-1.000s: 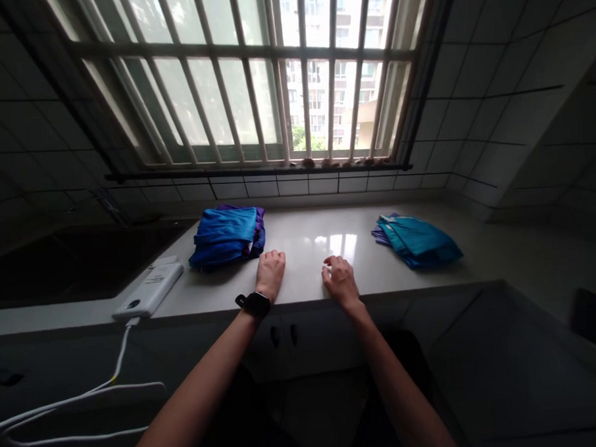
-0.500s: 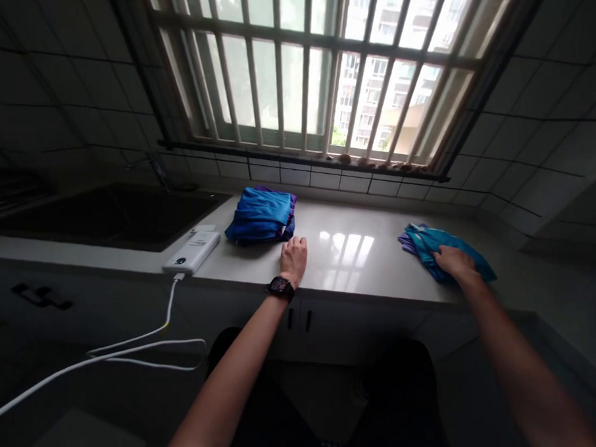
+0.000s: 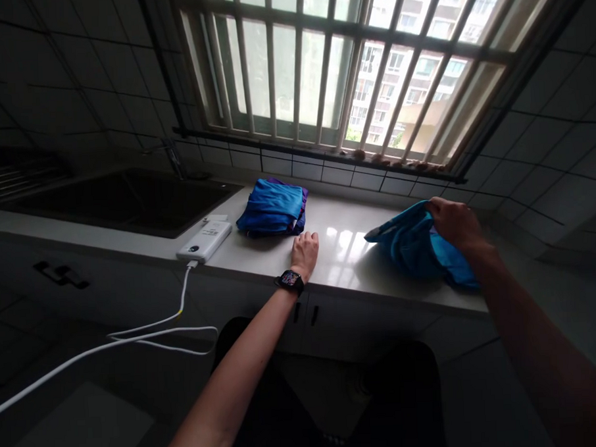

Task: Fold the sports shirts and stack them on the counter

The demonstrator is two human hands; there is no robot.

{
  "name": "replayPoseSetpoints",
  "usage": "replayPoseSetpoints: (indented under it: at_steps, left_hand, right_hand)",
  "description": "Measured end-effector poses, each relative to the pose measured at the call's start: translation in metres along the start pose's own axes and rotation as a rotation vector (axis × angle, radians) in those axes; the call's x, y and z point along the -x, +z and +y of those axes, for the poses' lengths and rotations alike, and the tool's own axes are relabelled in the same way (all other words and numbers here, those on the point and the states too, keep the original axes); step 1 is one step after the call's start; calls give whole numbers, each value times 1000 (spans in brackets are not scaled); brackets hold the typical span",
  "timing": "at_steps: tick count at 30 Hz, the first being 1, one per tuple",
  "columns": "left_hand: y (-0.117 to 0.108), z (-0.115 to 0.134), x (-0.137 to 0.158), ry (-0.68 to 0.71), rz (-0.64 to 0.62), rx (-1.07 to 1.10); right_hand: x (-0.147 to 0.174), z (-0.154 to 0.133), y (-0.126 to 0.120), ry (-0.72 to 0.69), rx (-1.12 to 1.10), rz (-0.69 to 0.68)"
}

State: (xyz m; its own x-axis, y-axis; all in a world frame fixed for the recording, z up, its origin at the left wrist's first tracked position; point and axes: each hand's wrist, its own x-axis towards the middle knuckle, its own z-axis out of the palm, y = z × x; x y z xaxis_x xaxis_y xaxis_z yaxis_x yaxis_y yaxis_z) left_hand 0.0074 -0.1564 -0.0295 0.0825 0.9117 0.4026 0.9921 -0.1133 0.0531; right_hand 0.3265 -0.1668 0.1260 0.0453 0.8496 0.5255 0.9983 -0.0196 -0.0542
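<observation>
My right hand (image 3: 455, 223) grips a teal-blue cloth (image 3: 411, 245) and holds it lifted off the white counter (image 3: 339, 264); the cloth hangs down, with more teal fabric under my wrist. My left hand (image 3: 304, 251), a dark watch on its wrist, rests loosely curled on the counter near the front edge. It lies just right of a folded stack of blue and purple cloths (image 3: 273, 207) without touching it.
A white power bank (image 3: 204, 240) lies at the counter's front edge, its white cable (image 3: 149, 329) hanging down to the left. A dark sink (image 3: 114, 202) with a tap is at the left. A barred window (image 3: 331, 70) and tiled walls stand behind.
My right hand went from the counter's middle to the teal pile on the right, took hold of a cloth and lifted it toward the middle. My left hand stayed put.
</observation>
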Motion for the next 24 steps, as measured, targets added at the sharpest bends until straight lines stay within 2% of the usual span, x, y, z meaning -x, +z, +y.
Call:
replayPoseSetpoints:
  at_steps: [3,7,9,11,12,13,21,24]
  left_hand:
    - [0,0,0,-1,-9,3]
    - [-2,1,0,-1,-23,-16]
    - [-4,1,1,-6,-27,-16]
    - [-5,2,1,-11,-33,-14]
    - [-6,2,2,-12,-37,-15]
    - [-6,2,2,-13,-41,-16]
    - [-7,2,2,-11,-47,-30]
    - [-6,1,0,-9,-45,-29]
  right_hand:
    - [-1,-25,6,-54,-69,127]
    - [-5,-52,10,-130,-118,1]
    - [-6,-64,9,-144,-187,128]
    - [-7,-74,9,-142,-313,354]
    - [-7,-78,10,-144,-375,418]
    - [-7,-81,12,-145,-422,426]
    - [7,-90,52,-122,-475,-45]
    - [24,-95,72,-173,-376,-333]
